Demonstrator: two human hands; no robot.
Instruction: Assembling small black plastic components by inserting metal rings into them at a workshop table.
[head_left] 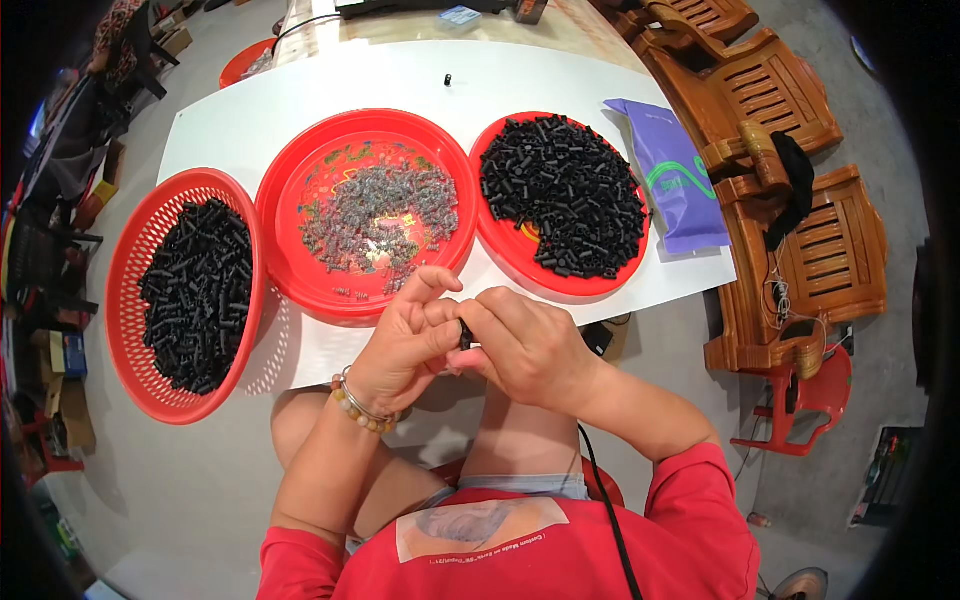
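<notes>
Just in front of the table's near edge, my two hands meet over a small black cylindrical part (465,336). My left hand (412,335) pinches it between thumb and fingers, and my right hand (530,345) closes on it from the other side; the fingers hide most of it. Beyond my hands, a round red tray (270,210) bears many small silvery metal springs (385,210). To its right, another red tray (520,268) is heaped with short black cylindrical parts (565,195). On the left, a red plastic basket (125,280) holds more black cylindrical pieces (200,295).
A white board (540,75) covers the table under the trays. One small black piece (448,80) stands near its far side. A purple packet (670,175) lies at the right edge. Wooden chairs (810,240) and a red plastic stool (815,400) stand to the right.
</notes>
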